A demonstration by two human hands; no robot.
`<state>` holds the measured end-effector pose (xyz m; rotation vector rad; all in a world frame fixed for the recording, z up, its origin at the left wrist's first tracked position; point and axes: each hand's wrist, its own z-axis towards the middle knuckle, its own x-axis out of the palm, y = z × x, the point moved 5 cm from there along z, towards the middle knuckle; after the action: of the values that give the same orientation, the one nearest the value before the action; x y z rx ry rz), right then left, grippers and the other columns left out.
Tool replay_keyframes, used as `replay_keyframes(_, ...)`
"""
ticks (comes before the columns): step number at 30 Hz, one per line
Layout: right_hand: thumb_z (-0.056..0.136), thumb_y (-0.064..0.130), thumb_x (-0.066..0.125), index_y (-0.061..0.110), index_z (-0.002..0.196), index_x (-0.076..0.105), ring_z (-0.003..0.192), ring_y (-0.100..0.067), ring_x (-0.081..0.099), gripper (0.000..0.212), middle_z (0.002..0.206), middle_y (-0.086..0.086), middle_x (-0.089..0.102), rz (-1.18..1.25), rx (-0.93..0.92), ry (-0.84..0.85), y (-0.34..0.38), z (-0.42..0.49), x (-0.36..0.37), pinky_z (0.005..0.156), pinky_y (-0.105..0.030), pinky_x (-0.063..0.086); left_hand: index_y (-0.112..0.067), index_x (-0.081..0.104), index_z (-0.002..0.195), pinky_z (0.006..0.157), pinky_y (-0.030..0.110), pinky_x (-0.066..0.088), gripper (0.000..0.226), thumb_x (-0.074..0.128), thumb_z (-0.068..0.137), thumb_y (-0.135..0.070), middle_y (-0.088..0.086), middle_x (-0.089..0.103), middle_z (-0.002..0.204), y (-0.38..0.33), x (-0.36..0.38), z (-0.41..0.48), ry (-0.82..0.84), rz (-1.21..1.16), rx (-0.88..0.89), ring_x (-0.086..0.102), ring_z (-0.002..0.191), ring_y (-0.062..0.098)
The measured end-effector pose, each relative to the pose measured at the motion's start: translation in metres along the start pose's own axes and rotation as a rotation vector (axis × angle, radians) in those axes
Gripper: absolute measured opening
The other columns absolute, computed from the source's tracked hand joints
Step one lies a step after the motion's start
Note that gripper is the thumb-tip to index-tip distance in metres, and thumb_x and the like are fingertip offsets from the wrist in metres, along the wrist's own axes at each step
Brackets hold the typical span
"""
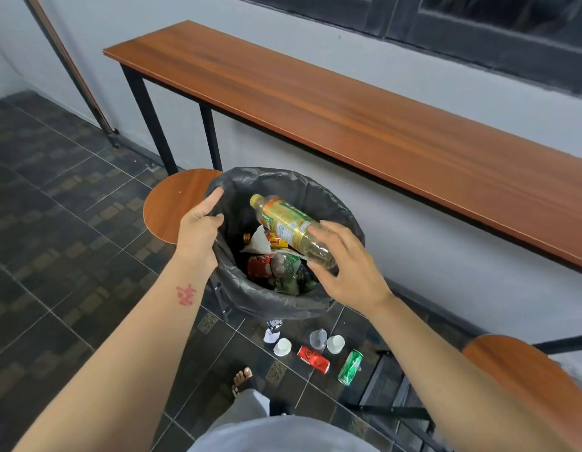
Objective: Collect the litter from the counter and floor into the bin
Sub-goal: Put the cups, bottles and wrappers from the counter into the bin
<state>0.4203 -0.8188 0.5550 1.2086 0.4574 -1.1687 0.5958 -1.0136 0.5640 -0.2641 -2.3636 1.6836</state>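
A bin lined with a black bag (319, 194) hangs in front of me, held up at its left rim by my left hand (200, 225), which grips the bag edge. Over the opening my right hand (348, 269) holds the base end of a clear plastic bottle (288, 225) with a yellow label and cap, tilted cap-end away from me. Inside the bin lie a red can (258, 267), crumpled paper (260, 239) and other wrappers. On the floor below lie a red can (314, 358), a green can (350, 367), white cups (282, 347) and paper scraps (272, 331).
A long wooden counter (348, 119) on black legs runs along the grey wall. A round wooden stool (172, 205) stands left of the bin, another stool (527, 376) at lower right. My sandalled foot (242, 380) is on the dark tiled floor near the litter.
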Motion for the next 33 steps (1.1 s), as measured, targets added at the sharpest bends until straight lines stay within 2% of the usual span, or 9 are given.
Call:
replay_keyframes(8,0.090,0.026,0.067,0.031,0.143,0.040,0.134,-0.024,0.038,0.060,0.150,0.001,0.030,-0.088,0.157,0.373,-0.018,-0.005,0.015,0.111,-0.037,0.036,-0.031,0.067,0.123,0.112,0.040,0.033,0.053,0.049,0.094,0.009,-0.006,0.047,0.145,0.014,0.015,-0.033,0.037,0.033,0.005,0.041,0.134,0.018)
replay_keyframes(10,0.090,0.032,0.067,0.033,0.143,0.039,0.136,-0.023,0.037,0.061,0.151,0.002,0.029,-0.066,0.174,0.430,-0.018,-0.010,0.017,0.112,-0.039,0.035,-0.030,0.066,0.125,0.110,0.033,0.034,0.053,0.049,0.093,0.009,-0.006,0.047,0.145,0.017,0.015,-0.037,0.017,0.028,-0.002,0.042,0.131,0.016)
replay_keyframes(12,0.091,0.050,0.058,0.040,0.145,0.036,0.142,-0.023,0.030,0.059,0.155,0.005,0.027,-0.113,0.155,0.485,-0.019,-0.013,0.017,0.118,-0.043,0.024,-0.027,0.066,0.125,0.106,0.026,0.035,0.053,0.049,0.093,0.010,-0.006,0.049,0.143,0.020,0.016,-0.041,0.009,0.018,0.007,0.045,0.128,0.014)
replay_keyframes(15,0.092,0.070,0.030,0.048,0.148,0.026,0.150,-0.014,0.009,0.060,0.162,0.010,0.017,-0.257,0.145,0.422,-0.025,-0.016,0.005,0.122,-0.046,0.000,-0.028,0.066,0.124,0.108,0.030,0.036,0.051,0.050,0.094,0.008,-0.006,0.049,0.143,0.026,0.013,-0.046,-0.001,0.021,-0.001,0.044,0.130,0.016)
replay_keyframes(19,0.088,0.075,0.029,0.051,0.151,0.006,0.151,-0.024,-0.006,0.071,0.163,0.001,-0.013,-0.323,0.382,0.355,-0.052,-0.031,-0.004,0.119,-0.056,0.002,-0.033,0.067,0.123,0.112,0.041,0.033,0.049,0.050,0.095,0.004,-0.007,0.045,0.146,0.033,0.006,-0.054,-0.009,0.016,-0.002,0.040,0.135,0.019)
replay_keyframes(22,0.084,0.075,0.044,0.053,0.150,0.002,0.150,-0.034,0.009,0.081,0.163,-0.004,-0.014,-0.071,0.655,0.385,-0.070,-0.048,0.004,0.117,-0.057,0.018,-0.031,0.067,0.124,0.113,0.037,0.031,0.051,0.048,0.095,0.007,-0.008,0.044,0.147,0.037,0.001,-0.061,-0.022,-0.004,0.006,0.037,0.136,0.016)
replay_keyframes(25,0.086,0.062,0.057,0.053,0.149,0.014,0.147,-0.025,0.023,0.077,0.163,0.006,0.016,0.371,0.771,0.257,-0.071,-0.059,0.015,0.115,-0.050,0.029,-0.031,0.067,0.123,0.112,0.034,0.033,0.052,0.048,0.094,0.008,-0.009,0.047,0.145,0.048,-0.006,-0.067,-0.023,-0.022,0.004,0.041,0.133,0.013)
replay_keyframes(27,0.086,0.051,0.065,0.052,0.147,0.025,0.145,-0.018,0.027,0.073,0.159,0.014,0.025,0.555,0.822,0.143,-0.065,-0.063,0.020,0.112,-0.048,0.037,-0.031,0.067,0.123,0.111,0.035,0.034,0.052,0.047,0.095,0.008,-0.009,0.050,0.142,0.059,-0.014,-0.069,-0.027,-0.041,-0.018,0.044,0.131,0.013)
replay_keyframes(33,0.091,0.033,0.067,0.045,0.144,0.039,0.144,-0.013,0.027,0.061,0.154,0.018,0.033,0.735,0.874,-0.002,-0.041,-0.058,0.037,0.115,-0.040,0.030,-0.035,0.066,0.123,0.110,0.041,0.037,0.055,0.044,0.095,0.007,-0.010,0.055,0.138,0.089,-0.051,-0.077,-0.049,-0.061,-0.062,0.049,0.127,0.013)
